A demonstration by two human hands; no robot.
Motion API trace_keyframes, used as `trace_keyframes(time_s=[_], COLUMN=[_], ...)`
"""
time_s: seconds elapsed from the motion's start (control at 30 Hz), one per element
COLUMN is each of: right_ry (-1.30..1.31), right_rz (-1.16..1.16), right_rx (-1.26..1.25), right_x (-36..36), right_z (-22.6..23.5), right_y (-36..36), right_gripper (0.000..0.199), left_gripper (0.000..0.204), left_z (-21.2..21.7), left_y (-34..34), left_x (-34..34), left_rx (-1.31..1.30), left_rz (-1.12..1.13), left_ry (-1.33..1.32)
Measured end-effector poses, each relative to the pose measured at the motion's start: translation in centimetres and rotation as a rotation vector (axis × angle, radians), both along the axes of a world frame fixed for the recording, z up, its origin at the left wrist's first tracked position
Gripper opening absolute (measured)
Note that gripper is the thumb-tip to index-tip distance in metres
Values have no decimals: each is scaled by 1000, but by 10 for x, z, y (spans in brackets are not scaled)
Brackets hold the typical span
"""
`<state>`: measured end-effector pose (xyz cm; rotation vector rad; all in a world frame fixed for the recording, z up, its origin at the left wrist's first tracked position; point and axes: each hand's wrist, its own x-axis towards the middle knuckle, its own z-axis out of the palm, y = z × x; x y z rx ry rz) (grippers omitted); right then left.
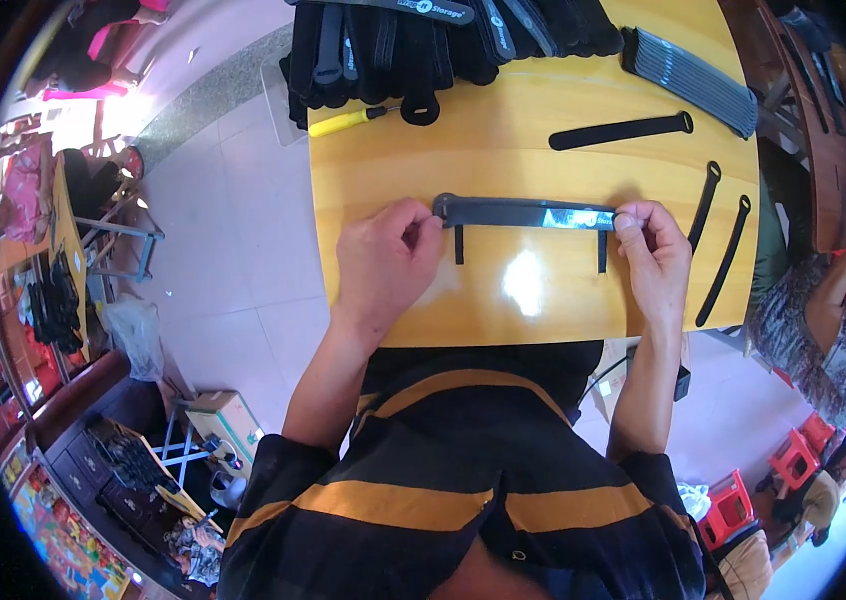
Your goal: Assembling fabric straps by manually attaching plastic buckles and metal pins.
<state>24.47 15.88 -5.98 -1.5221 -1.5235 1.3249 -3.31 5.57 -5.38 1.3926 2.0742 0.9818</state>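
A flat black strap (498,212) with a looped end at its left and a shiny label near its right end stretches across the yellow table (393,290). My left hand (393,250) is closed at the looped end, thumb and fingers pinched together. My right hand (655,255) pinches the other end beside the label. Whether one strap or a thin stack is held, I cannot tell. Two short narrow black strips, a left strip (459,246) and a right strip (602,253), show below the strap.
Loose looped straps lie at right, including a horizontal black strap (623,131). A neat strap stack (693,80) sits far right, and a large strap pile (383,50) at the back. Near it lies a yellow-handled tool (343,123). Another person (823,330) sits at right.
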Motion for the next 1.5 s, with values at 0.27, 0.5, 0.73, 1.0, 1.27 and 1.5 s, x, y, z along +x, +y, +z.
trace_keyframes(time_s=[0.27, 0.5, 0.73, 1.0, 1.27, 1.5], right_ry=[-38, -89, -107, -183, -212, -238], right_rz=[-4, -6, -12, -3, 0, 6], right_rx=[15, 31, 38, 102, 115, 166], right_x=[-1, -2, -3, -6, -9, -12], right_z=[-1, -2, -1, 1, 5, 6], right_y=[1, 2, 2, 1, 1, 0], right_gripper=[10, 9, 10, 10, 11, 10], left_gripper=[9, 9, 8, 8, 12, 12], left_z=[-1, 1, 3, 4, 1, 2], left_y=[3, 7, 6, 8, 9, 11], left_x=[-2, -1, -2, -4, -5, -7], left_rx=[-17, -35, -48, -46, -66, -70], left_rz=[-19, -21, -27, -40, -48, -62], left_ry=[-3, 8, -7, 44, 7, 21])
